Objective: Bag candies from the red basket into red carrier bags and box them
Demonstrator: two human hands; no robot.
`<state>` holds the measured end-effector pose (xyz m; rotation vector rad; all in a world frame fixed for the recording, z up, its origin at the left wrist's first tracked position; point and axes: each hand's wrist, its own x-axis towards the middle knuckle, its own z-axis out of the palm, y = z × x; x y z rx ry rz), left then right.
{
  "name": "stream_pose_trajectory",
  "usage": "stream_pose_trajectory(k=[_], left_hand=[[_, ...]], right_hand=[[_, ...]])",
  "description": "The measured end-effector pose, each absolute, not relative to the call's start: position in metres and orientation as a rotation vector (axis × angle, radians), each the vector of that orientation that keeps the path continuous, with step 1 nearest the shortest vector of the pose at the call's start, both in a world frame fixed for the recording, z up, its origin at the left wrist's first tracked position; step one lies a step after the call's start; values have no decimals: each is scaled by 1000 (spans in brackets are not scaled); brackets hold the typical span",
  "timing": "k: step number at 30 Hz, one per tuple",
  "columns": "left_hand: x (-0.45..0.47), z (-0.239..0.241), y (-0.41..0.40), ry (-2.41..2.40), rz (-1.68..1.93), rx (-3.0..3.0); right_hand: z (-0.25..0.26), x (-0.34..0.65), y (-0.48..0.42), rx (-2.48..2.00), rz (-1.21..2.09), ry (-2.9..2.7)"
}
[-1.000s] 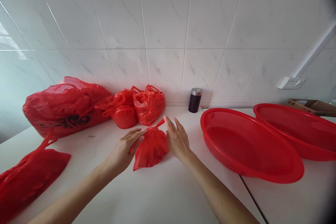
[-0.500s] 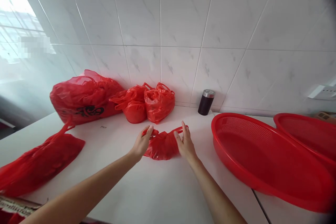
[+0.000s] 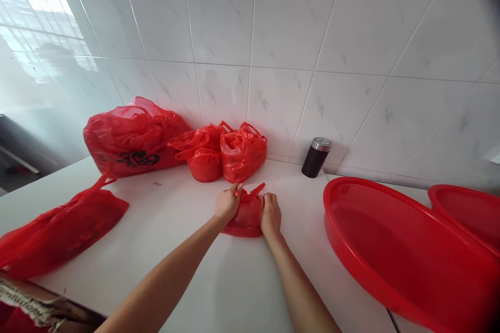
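A small red plastic bag (image 3: 247, 216) lies on the white counter (image 3: 203, 270) between my two hands. My left hand (image 3: 227, 202) is closed on the bag's left side near its top, fingers curled into the plastic. On the bag's right side my right hand (image 3: 271, 213) grips the plastic with fingers bent. One red handle of the bag (image 3: 258, 188) sticks up between the hands.
Two tied red bags (image 3: 224, 152) and a big red bag (image 3: 133, 136) stand against the tiled wall. Another red bag (image 3: 58, 229) lies at left. A dark jar (image 3: 316, 157) stands at the back. Two red baskets (image 3: 410, 250) (image 3: 472, 213) fill the right.
Both hands went from spread fingers beside the bag to gripping it, pressing it together. The view has shifted left and pulled back.
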<state>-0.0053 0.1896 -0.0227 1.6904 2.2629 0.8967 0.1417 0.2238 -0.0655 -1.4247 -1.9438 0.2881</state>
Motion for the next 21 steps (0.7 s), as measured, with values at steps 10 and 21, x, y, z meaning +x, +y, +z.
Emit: stream_pose_trajectory(k=[10, 21], left_hand=[[-29, -47, 204, 2418, 412, 1791], [-32, -55, 208, 2455, 417, 1682]], right_hand=[[-81, 138, 240, -1548, 177, -1972], [-74, 134, 238, -1672, 87, -2112]])
